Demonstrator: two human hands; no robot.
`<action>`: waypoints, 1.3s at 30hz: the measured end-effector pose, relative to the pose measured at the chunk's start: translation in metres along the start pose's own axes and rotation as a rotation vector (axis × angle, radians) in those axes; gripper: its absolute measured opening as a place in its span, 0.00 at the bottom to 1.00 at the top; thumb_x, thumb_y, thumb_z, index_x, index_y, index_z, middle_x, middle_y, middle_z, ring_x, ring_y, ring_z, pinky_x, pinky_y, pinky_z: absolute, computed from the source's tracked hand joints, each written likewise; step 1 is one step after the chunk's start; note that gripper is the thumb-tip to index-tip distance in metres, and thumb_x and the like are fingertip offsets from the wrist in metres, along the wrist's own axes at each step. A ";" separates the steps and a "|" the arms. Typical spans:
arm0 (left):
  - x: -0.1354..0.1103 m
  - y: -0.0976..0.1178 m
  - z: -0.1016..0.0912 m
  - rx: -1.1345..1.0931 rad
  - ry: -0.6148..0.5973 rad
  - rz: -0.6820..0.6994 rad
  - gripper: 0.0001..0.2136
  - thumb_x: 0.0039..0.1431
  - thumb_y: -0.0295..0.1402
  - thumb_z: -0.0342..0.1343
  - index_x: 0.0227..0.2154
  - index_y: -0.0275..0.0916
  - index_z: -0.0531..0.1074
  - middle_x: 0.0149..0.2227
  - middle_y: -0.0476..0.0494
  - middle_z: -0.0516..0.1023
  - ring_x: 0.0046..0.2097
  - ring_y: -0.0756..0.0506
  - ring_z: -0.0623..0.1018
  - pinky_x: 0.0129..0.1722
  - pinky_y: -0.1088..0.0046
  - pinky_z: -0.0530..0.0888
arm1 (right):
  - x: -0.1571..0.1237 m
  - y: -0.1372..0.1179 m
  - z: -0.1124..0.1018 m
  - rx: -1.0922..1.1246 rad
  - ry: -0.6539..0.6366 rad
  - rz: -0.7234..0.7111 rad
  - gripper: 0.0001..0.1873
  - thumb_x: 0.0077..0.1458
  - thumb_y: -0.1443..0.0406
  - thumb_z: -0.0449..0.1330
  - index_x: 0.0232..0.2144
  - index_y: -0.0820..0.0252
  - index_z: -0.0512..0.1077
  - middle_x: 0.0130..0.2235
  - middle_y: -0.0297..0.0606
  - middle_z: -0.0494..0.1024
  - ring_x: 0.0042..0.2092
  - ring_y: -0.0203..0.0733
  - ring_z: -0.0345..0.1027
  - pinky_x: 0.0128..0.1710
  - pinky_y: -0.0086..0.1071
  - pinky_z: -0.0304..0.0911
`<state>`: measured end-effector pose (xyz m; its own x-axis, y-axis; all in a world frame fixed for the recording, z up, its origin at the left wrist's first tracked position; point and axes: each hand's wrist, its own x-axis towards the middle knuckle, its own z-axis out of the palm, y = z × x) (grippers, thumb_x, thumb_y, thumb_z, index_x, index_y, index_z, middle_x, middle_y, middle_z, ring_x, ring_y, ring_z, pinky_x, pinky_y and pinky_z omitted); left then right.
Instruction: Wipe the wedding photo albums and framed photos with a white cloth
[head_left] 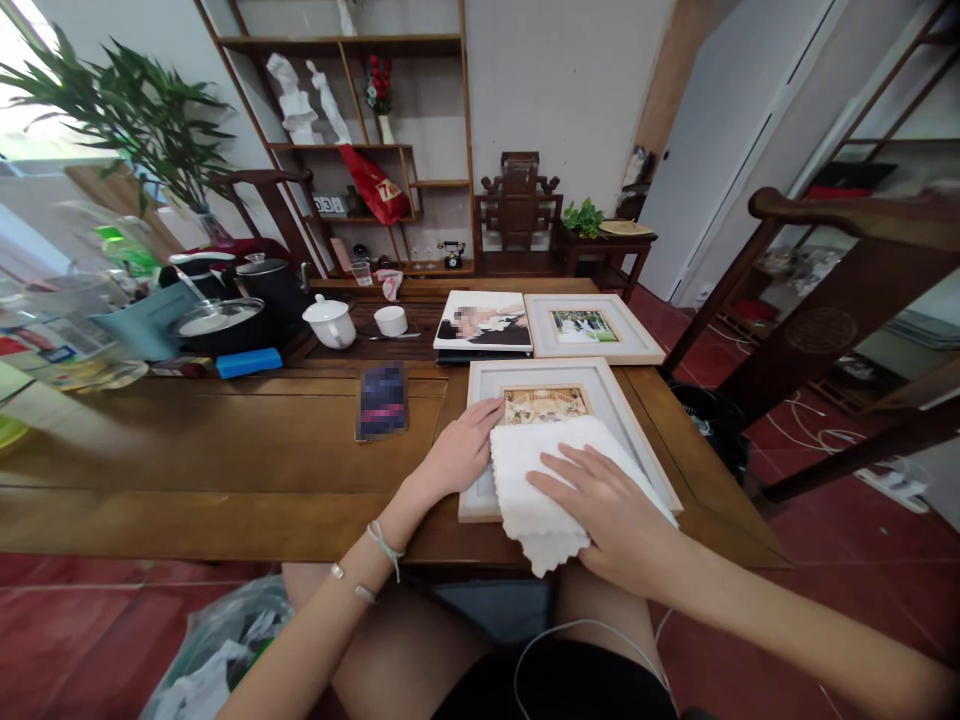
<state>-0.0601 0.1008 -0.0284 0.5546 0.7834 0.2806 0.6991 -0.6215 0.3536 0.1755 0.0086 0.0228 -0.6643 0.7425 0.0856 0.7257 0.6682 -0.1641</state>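
Note:
A picture frame [475, 508] with a pale wooden edge and a wide light-grey border lies flat near the table's front edge. My left hand [463, 447] rests on its left side, fingers stretched out toward the small picture [551, 397] in the middle. Over the frame's lower part is spread a white cloth [521, 480] with a scalloped edge; one corner hangs past the front of the frame. On top of this cloth lies my right hand [600, 495], flat with its fingers apart. The thumb of the right hand is mostly hidden.
Behind are a second frame [634, 340] and a white-covered album [480, 315] on something dark. A dark blurred booklet [382, 402] lies left. Farther left stand a white lidded cup [330, 322], a blue box [249, 362] and a black pot [217, 328]. A wooden chair [817, 310] stands right.

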 end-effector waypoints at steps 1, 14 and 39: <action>0.000 0.000 0.000 0.000 0.001 -0.001 0.24 0.62 0.25 0.41 0.61 0.32 0.59 0.65 0.36 0.60 0.66 0.42 0.60 0.65 0.58 0.61 | 0.000 0.005 0.003 -0.007 0.009 -0.014 0.44 0.37 0.76 0.54 0.61 0.57 0.61 0.64 0.45 0.62 0.66 0.57 0.48 0.63 0.55 0.46; -0.001 0.000 0.001 0.006 0.024 -0.026 0.21 0.68 0.31 0.38 0.61 0.34 0.60 0.64 0.37 0.61 0.65 0.42 0.61 0.64 0.59 0.62 | 0.046 0.100 0.008 -0.417 0.151 0.151 0.41 0.42 0.78 0.54 0.62 0.68 0.59 0.63 0.53 0.62 0.66 0.61 0.47 0.64 0.54 0.44; 0.001 0.002 -0.001 0.007 -0.001 -0.029 0.21 0.66 0.29 0.39 0.61 0.34 0.60 0.64 0.37 0.61 0.65 0.42 0.61 0.65 0.59 0.61 | 0.012 0.033 0.015 -0.370 0.091 0.122 0.40 0.41 0.80 0.52 0.60 0.69 0.62 0.60 0.57 0.66 0.63 0.64 0.54 0.60 0.57 0.53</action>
<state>-0.0591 0.1002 -0.0264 0.5342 0.8013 0.2694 0.7183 -0.5983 0.3551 0.1884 0.0388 0.0036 -0.5627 0.8074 0.1772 0.8248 0.5343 0.1849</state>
